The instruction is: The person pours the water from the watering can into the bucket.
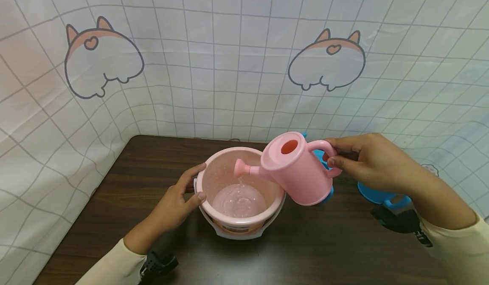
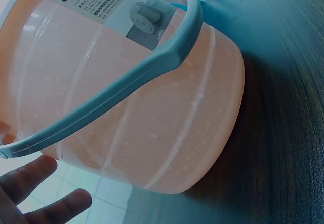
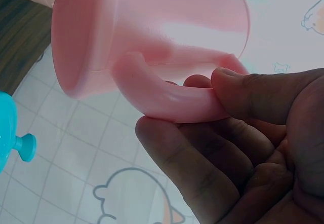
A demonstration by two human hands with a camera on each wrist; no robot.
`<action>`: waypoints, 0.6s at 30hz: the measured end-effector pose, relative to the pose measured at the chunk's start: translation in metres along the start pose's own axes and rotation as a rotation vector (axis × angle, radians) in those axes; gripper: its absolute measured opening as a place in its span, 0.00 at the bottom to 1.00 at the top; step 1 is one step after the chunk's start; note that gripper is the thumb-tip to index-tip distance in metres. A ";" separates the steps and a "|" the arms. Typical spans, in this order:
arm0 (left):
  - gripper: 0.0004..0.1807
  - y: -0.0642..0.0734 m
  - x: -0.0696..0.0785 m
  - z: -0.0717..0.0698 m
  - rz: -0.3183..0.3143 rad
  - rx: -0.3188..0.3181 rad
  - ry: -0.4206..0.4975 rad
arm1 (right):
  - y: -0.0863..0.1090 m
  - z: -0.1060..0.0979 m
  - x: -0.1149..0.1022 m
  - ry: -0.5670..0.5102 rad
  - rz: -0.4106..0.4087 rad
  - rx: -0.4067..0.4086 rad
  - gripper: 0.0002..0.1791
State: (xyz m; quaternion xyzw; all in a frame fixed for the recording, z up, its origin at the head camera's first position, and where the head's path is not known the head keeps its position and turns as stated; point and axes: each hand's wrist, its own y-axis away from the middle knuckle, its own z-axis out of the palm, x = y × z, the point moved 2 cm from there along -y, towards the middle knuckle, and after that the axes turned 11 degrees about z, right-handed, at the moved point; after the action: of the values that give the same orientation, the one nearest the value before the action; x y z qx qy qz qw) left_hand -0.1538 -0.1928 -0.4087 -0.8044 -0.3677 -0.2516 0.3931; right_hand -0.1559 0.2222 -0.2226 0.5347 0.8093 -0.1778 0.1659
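Note:
My right hand (image 1: 368,159) grips the handle of a pink watering can (image 1: 302,176), holding it tilted up over the bucket's right side. The can's sprinkler spout (image 1: 241,168) points into a pale pink bucket (image 1: 204,210), and water runs from it into the water (image 1: 238,202) at the bottom. In the right wrist view, thumb and fingers close round the pink handle (image 3: 172,102). My left hand (image 1: 173,208) rests at the bucket's left rim, thumb and forefinger spread apart. The left wrist view shows extended fingers (image 2: 55,209) beside the bucket's grey carrying handle (image 2: 116,92).
Behind the pink can, a blue object (image 1: 320,154) is partly hidden. Another blue item (image 1: 372,193) with a loop handle stands to the right, partly behind my right forearm. The dark wooden table (image 1: 126,183) meets a white gridded cloth (image 1: 229,64) at the back and left.

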 end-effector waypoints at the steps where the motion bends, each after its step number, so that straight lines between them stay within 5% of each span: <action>1: 0.35 0.000 0.000 0.000 0.000 -0.001 -0.002 | 0.000 0.000 0.000 0.001 0.001 -0.001 0.17; 18: 0.36 0.000 0.000 0.000 0.005 0.000 0.004 | -0.001 0.000 0.000 -0.028 0.016 -0.015 0.17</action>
State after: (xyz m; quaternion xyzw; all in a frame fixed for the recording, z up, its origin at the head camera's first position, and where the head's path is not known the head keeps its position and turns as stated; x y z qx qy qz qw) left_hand -0.1540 -0.1928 -0.4088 -0.8047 -0.3648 -0.2523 0.3945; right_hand -0.1567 0.2221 -0.2226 0.5376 0.8038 -0.1777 0.1825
